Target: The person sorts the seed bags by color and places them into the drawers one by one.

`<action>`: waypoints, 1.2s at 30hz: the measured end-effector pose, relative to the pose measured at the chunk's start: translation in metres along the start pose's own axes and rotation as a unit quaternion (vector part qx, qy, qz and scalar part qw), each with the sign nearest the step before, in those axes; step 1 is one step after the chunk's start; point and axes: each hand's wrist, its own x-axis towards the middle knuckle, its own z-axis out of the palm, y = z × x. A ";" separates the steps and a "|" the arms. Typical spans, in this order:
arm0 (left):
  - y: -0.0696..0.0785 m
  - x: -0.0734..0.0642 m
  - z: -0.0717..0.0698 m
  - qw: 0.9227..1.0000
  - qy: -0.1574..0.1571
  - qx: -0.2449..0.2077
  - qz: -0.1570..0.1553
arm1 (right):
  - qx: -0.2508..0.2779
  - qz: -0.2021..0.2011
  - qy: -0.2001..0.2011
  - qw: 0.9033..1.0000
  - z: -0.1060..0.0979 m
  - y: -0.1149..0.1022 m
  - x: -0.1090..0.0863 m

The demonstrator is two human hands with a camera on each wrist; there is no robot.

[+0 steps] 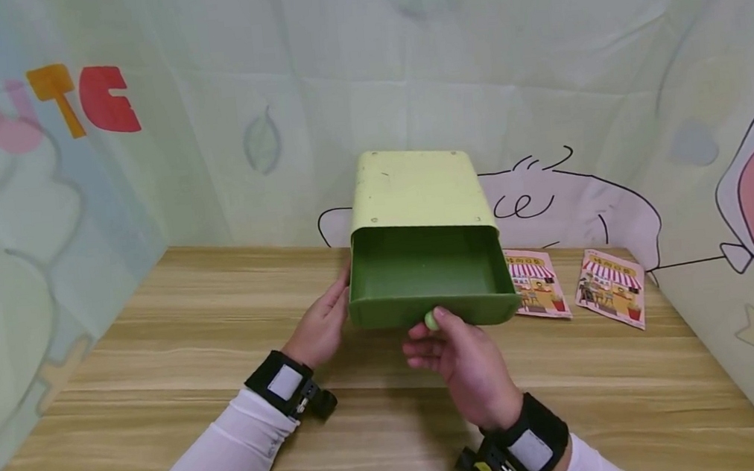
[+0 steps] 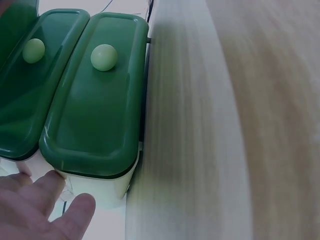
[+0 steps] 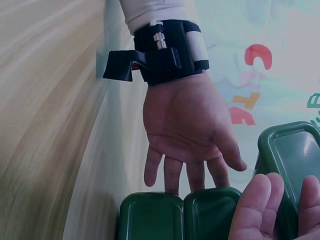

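Note:
A pale yellow drawer cabinet (image 1: 421, 187) stands at the back of the table. Its top green drawer (image 1: 384, 314) is pulled out, and its visible inside holds nothing. My right hand (image 1: 472, 365) pinches that drawer's round light green knob (image 1: 431, 321) between thumb and forefinger. Against the cabinet's left side, my left hand (image 1: 321, 326) rests with its fingers fairly straight. In the left wrist view, two lower drawers (image 2: 95, 115) are closed, each with a round knob (image 2: 104, 57). The right wrist view shows the left hand (image 3: 185, 125) beside the cabinet and my right fingers (image 3: 252, 205) near the open drawer.
Two pink printed packets lie right of the cabinet, one (image 1: 536, 285) partly behind the drawer, the other (image 1: 612, 288) farther right. A printed cloth backdrop (image 1: 256, 89) rises behind and beside the wooden table (image 1: 191, 341).

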 end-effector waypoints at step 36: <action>0.001 0.000 0.001 1.000 0.003 0.007 -0.009 | -0.016 -0.009 -0.012 1.000 -0.002 0.007 -0.013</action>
